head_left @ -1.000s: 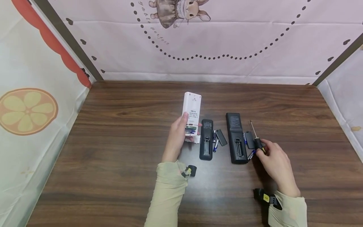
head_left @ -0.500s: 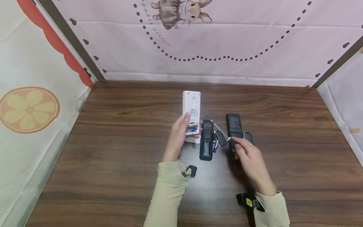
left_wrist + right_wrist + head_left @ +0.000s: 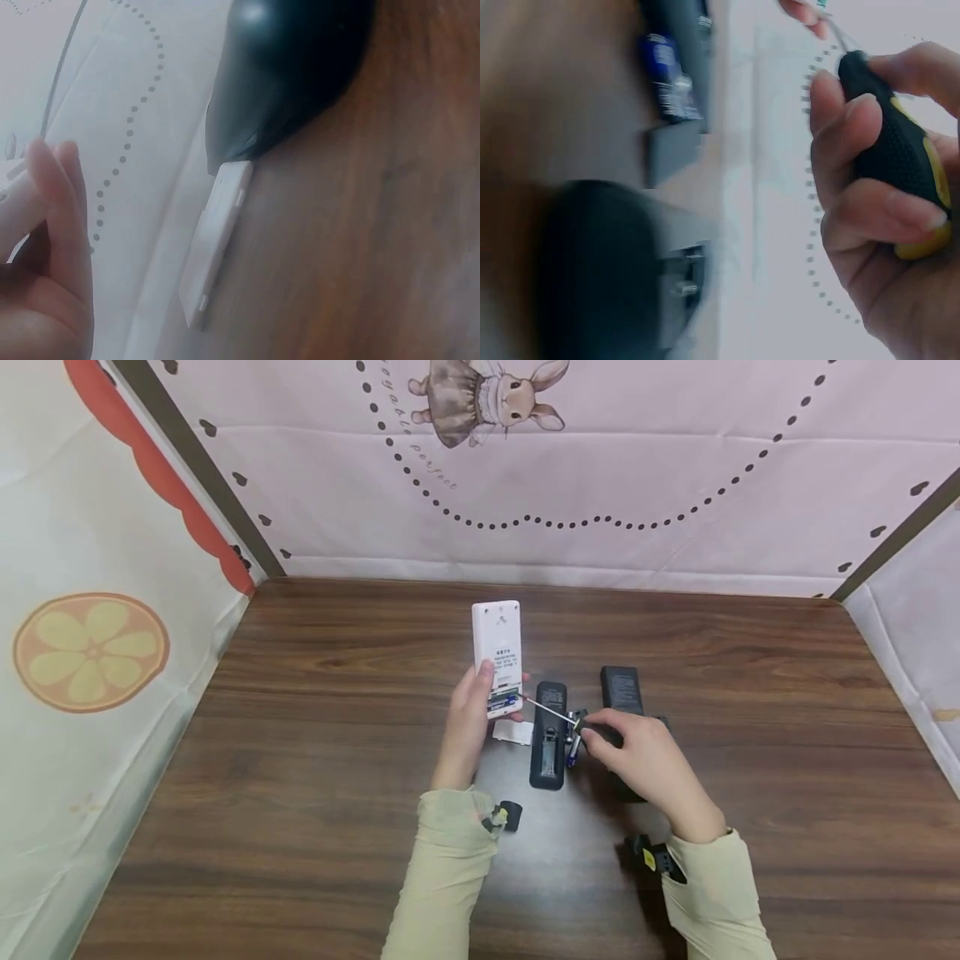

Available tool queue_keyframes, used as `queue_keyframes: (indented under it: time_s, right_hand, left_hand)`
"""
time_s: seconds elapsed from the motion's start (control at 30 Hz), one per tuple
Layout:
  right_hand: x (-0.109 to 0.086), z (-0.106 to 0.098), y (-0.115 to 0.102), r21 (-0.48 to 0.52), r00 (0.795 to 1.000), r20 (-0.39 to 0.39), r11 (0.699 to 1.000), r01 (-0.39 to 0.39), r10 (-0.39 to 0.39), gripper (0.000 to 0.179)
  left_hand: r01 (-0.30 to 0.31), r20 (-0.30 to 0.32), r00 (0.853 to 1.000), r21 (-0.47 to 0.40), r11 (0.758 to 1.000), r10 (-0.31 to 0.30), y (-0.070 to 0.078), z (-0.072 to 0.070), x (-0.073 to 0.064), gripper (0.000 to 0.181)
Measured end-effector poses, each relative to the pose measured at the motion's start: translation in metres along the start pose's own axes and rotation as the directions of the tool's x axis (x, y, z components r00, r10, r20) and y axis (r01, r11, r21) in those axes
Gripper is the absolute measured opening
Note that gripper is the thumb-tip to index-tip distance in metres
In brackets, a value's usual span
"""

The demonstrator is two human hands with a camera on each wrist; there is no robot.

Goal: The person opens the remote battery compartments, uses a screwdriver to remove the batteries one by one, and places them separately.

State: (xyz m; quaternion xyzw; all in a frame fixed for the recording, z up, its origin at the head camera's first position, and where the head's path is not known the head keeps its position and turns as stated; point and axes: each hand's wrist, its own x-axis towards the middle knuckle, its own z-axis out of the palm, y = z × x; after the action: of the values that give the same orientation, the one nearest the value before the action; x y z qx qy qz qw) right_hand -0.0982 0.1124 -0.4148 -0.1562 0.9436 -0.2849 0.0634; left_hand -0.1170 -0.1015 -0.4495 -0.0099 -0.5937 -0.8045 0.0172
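My left hand grips a white remote control, its back facing up and tilted towards me. The battery compartment at its lower end is uncovered, with batteries inside. My right hand holds a screwdriver by its black and yellow handle, fingers curled round it. The screwdriver's shaft points left, its tip right at the compartment's edge. Below the remote, a white battery cover lies on the table; the left wrist view shows it edge-on.
A small black remote lies back up with its battery bay bare. Beside it are loose batteries, partly hidden by my right hand. A larger black remote lies farther right under that hand. A patterned cloth wall stands behind the table.
My right hand has picked up the screwdriver from beside the larger black remote and carried it left to the white remote. The left hand keeps holding the white remote, now slightly farther left.
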Motion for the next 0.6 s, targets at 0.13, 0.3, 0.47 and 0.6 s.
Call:
queue_keyframes:
  time_s: [0.13, 0.3, 0.47, 0.6]
  right_hand:
    - [-0.001, -0.007, -0.009, -0.061, 0.999, -0.036, 0.997, 0.035, -0.038, 0.027]
    - [-0.003, -0.006, -0.021, -0.083, 0.989, -0.102, 0.992, 0.095, -0.103, 0.028]
    - [-0.004, -0.001, -0.028, -0.054, 0.983, -0.162, 0.996, 0.075, -0.082, 0.028]
    - [-0.004, 0.006, -0.033, -0.064, 0.967, -0.24, 0.995, 0.074, -0.087, 0.026]
  left_hand:
    - [-0.025, 0.002, 1.0, 0.01, 1.0, 0.025, -0.01, -0.003, 0.002, 0.054]
    - [-0.064, -0.018, 0.998, -0.033, 0.997, 0.063, -0.042, -0.016, 0.015, 0.043]
    - [-0.105, -0.03, 0.994, -0.122, 0.987, 0.102, -0.057, -0.019, 0.023, 0.043]
    - [-0.114, -0.021, 0.993, -0.041, 0.993, 0.113, -0.047, -0.013, 0.019, 0.049]
